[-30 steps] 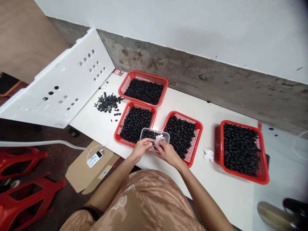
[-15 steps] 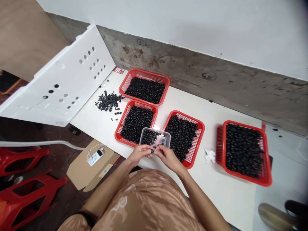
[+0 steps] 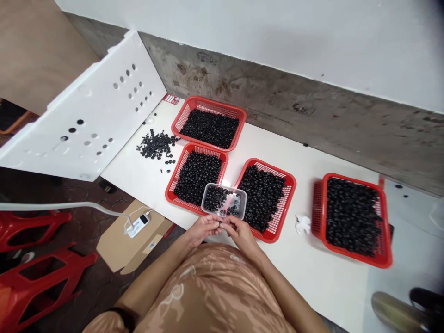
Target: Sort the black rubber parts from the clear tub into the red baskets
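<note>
My left hand [image 3: 203, 229] and my right hand [image 3: 238, 231] meet at the near edge of the white table [image 3: 326, 277], fingertips pinched together on a small black part [image 3: 219, 224]. Just beyond them a clear plastic tub [image 3: 224, 200] with black parts rests on the rims of two red baskets. The left basket [image 3: 196, 175] and the right one [image 3: 265, 196] are full of small black ring-shaped parts.
A third red basket [image 3: 209, 122] stands at the back and another [image 3: 352, 217] at the right, both full. Loose black parts [image 3: 156, 145] lie on the table's left. A white perforated panel [image 3: 86, 115] leans at left. Crumpled white scrap [image 3: 302, 224], red stools [image 3: 31, 263], cardboard with a charger [image 3: 137, 226] below.
Both hands have drawn back from the clear tub toward my body and now pinch a small black part together at the table's edge.
</note>
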The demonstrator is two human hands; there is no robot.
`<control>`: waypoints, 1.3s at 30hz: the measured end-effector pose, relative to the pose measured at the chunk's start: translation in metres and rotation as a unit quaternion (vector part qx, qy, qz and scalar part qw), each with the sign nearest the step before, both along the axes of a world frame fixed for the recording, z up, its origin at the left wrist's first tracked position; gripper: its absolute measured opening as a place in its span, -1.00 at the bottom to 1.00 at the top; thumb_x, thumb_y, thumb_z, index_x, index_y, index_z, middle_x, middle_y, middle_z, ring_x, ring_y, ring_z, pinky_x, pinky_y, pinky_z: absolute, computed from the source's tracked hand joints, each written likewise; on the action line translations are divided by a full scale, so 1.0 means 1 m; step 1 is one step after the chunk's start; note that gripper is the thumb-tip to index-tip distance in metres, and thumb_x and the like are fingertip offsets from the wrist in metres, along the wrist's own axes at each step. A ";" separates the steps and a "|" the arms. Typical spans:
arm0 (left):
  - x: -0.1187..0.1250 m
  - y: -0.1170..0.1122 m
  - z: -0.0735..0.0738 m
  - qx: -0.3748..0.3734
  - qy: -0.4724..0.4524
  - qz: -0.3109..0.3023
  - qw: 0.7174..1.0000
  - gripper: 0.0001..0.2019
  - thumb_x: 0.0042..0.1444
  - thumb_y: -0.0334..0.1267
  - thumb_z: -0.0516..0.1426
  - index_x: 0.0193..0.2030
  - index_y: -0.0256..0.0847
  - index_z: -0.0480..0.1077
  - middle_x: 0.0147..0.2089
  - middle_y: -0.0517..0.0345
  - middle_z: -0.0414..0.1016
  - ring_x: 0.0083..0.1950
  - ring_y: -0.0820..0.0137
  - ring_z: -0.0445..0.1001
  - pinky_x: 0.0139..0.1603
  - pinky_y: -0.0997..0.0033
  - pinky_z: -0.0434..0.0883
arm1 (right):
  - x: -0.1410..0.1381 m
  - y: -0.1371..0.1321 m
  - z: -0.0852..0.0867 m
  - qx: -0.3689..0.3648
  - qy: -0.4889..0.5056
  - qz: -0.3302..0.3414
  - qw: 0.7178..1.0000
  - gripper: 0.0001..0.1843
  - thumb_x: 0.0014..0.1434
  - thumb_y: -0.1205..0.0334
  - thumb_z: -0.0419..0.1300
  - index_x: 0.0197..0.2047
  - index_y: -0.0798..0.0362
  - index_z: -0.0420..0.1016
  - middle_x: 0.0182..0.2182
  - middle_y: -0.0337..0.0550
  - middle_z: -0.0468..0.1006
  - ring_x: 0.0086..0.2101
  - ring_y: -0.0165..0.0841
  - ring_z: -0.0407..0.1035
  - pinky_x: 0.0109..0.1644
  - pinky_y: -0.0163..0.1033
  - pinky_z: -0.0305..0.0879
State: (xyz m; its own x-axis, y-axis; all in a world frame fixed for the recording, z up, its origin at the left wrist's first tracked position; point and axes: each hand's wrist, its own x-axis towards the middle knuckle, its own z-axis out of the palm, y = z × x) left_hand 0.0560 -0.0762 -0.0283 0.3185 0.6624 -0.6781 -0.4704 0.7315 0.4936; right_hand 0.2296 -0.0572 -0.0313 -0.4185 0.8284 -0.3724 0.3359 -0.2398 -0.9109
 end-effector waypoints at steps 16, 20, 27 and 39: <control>-0.008 -0.015 -0.011 -0.029 -0.001 0.019 0.999 -0.64 -0.17 -0.20 0.38 -0.22 -0.31 0.47 -0.31 0.11 0.50 -0.37 0.54 0.44 -0.20 0.50 0.33 | -0.023 0.066 -0.051 0.118 -0.317 0.117 0.934 -0.76 0.18 0.39 0.01 -0.29 0.17 0.53 -0.25 0.08 0.52 -0.29 -0.29 0.44 -0.17 -0.24 0.25; -0.009 -0.015 -0.012 -0.024 -0.019 0.031 0.999 -0.66 -0.16 -0.22 0.37 -0.24 -0.31 0.46 -0.33 0.11 0.50 -0.38 0.55 0.44 -0.22 0.51 0.34 | -0.030 0.066 -0.054 0.120 -0.327 0.127 0.929 -0.79 0.17 0.39 0.04 -0.30 0.21 0.51 -0.24 0.16 0.52 -0.29 -0.25 0.45 -0.18 -0.22 0.25; -0.009 0.001 -0.005 -0.024 -0.034 0.062 0.997 -0.72 -0.13 -0.28 0.36 -0.27 -0.32 0.47 -0.37 0.12 0.48 -0.40 0.54 0.42 -0.25 0.52 0.34 | -0.018 0.067 -0.026 0.117 -0.244 0.094 0.958 -0.79 0.15 0.30 0.09 -0.19 0.16 0.49 -0.36 -0.09 0.54 -0.38 -0.37 0.41 -0.27 -0.31 0.28; 0.005 0.028 0.006 0.012 -0.054 0.058 0.997 -0.75 -0.11 -0.21 0.36 -0.32 -0.31 0.51 -0.37 0.16 0.44 -0.39 0.57 0.33 -0.29 0.54 0.27 | 0.002 0.042 0.039 0.232 -0.009 0.032 0.972 -0.74 0.24 0.13 0.11 -0.07 0.01 0.51 -0.13 -0.03 0.47 -0.13 -0.29 0.37 -0.05 -0.17 0.34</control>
State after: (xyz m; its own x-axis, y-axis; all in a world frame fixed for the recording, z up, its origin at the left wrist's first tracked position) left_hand 0.0608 -0.0486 -0.0227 0.3092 0.7149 -0.6272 -0.6027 0.6574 0.4523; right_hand 0.2312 -0.0155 0.0079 -0.4724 0.8809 0.0282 0.3525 0.2182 -0.9100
